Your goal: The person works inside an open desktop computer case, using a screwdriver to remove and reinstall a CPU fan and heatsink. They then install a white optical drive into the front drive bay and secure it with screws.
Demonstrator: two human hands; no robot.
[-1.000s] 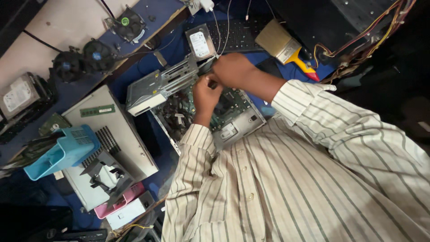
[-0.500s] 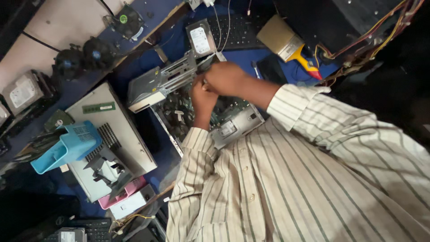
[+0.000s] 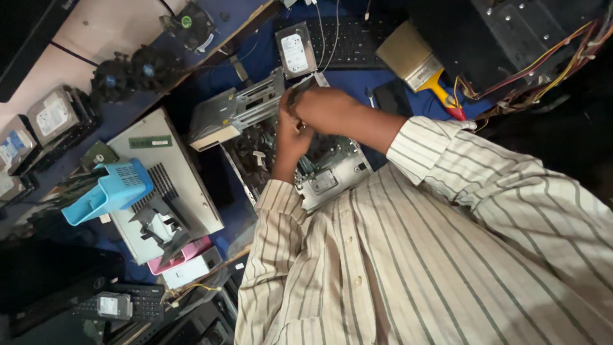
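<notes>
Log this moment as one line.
left hand and right hand: together at drive cage | above open computer case | paintbrush untouched

Blue basket point(image 3: 108, 191), yellow-handled brush point(image 3: 418, 64), cream green-striped shirt point(image 3: 415, 255)

The right hand point(image 3: 329, 110) covers the fingertips of the left hand point(image 3: 290, 134), so what they pinch cannot be told. Both hands hide part of the open grey metal computer case point(image 3: 319, 172). The black keyboard point(image 3: 348, 38) is cut by the top edge.
</notes>
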